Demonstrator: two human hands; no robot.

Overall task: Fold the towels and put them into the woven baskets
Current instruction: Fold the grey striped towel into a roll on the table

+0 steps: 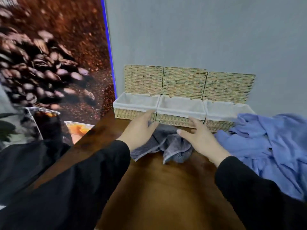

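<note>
a crumpled grey ribbed towel point(167, 145) lies on the brown wooden table point(159, 188), just before three lidded woven baskets with white liners point(181, 107); it is reached for by the left hand point(141, 128) and right hand point(201, 136), fingers spread, nothing pinched; folding is judged barely begun, so flattening is called for next

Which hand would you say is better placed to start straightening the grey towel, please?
Probably the left hand: its fingers already lie on the crumpled grey towel, while the right hand hovers open beside it.
</note>
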